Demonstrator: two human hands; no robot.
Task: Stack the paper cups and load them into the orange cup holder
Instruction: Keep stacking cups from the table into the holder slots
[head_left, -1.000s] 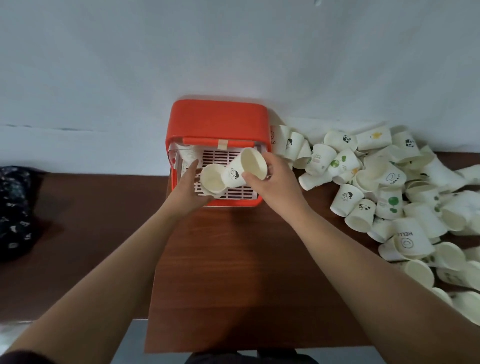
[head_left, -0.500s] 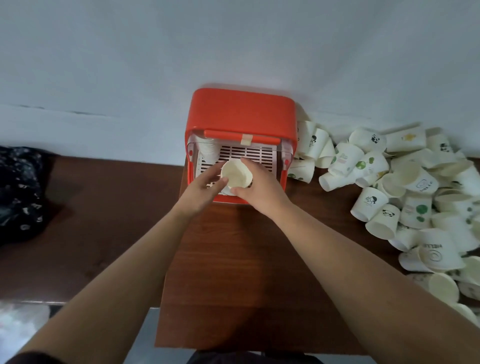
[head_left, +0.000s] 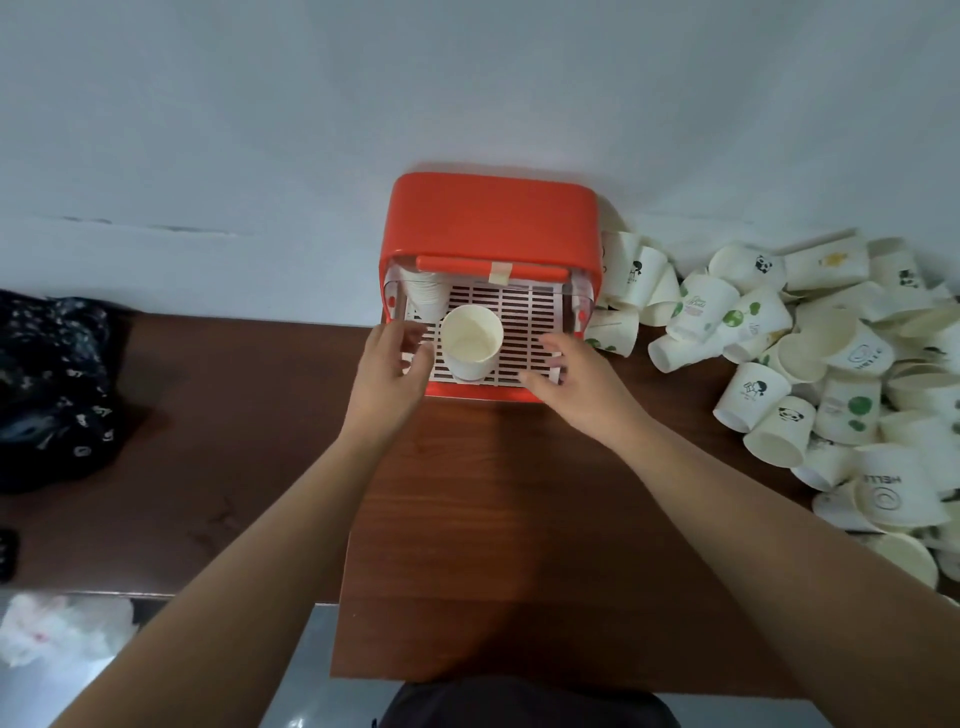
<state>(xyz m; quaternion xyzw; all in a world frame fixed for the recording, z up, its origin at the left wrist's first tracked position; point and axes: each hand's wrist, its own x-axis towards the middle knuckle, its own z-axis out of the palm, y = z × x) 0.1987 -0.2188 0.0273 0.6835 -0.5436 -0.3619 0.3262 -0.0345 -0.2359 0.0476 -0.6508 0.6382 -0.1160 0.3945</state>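
The orange cup holder (head_left: 493, 218) stands against the wall with its white slatted tray (head_left: 524, 332) exposed. A white paper cup stack (head_left: 471, 343) stands upright on the tray's left front, mouth up. Another stack of cups (head_left: 427, 299) sits in the back left corner. My left hand (head_left: 387, 371) hovers just left of the upright cups with relaxed fingers, holding nothing. My right hand (head_left: 569, 382) is to their right, over the tray's front edge, fingers loose and apart from the cups.
A large pile of loose printed paper cups (head_left: 810, 364) covers the brown table (head_left: 519, 519) to the right of the holder. A dark patterned cloth (head_left: 52, 384) lies far left. A crumpled white plastic bag (head_left: 47, 629) sits at the lower left.
The two cups held a second ago were nested and set upright on the tray. Both hands have let go and drawn apart to either side.
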